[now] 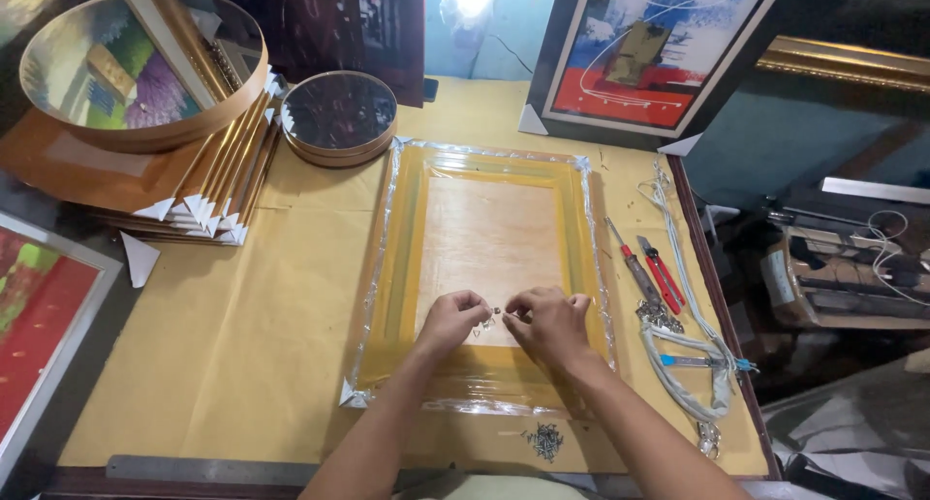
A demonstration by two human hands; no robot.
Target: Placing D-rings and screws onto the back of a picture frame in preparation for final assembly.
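Two hands work small metal hardware on a wrapped frame's back.
Left hand [450,321] and right hand [547,324] pinch a hanger [489,318] over the frame [484,267], on the table [242,345]; screws [545,442] near; pliers [662,272] right.

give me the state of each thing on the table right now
picture frame: face down, wrapped in clear plastic
left hand: fingers pinched on small metal piece
right hand: fingers pinched on the same piece
screwdriver: lying flat, untouched
red pliers: lying flat, shut
screws: loose pile
round mirror: lying flat
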